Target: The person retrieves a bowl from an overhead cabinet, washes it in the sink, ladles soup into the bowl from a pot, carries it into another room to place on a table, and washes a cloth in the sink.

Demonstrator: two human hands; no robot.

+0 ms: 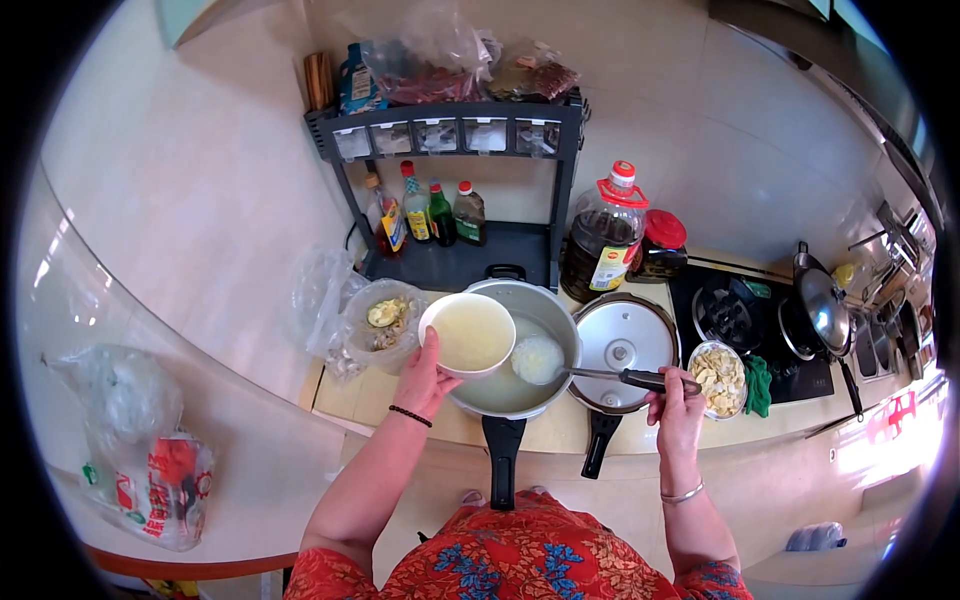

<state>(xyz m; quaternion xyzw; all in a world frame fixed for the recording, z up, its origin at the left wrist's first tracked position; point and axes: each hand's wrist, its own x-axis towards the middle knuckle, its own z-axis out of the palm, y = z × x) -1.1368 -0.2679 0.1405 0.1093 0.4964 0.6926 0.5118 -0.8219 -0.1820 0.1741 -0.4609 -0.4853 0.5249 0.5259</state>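
Head view, counter [350,402]: bearing pot [547,317], lid [622,340]
Wall [670,120]: standing behind rack [460,248]
Left hand [427,377]: gripping bowl [467,335]
Right hand [677,410]: holding ladle [643,380]

A dark rack [460,240] is seen in the upper middle of the frame, topped by plastic bags [430,50] and a blue package [358,85]. Small clear drawers [435,136] are fitted beneath its top, and four bottles [415,205] are lined up on its lower shelf. To its right, a large jug [603,235] with a red cap is placed beside a red-lidded jar [662,245]. At the right of the frame, a covered wok [825,310] is set on a black stove [810,380], near which a green cloth [758,387] is laid. A filled plastic bag [140,450] is seen at lower left.
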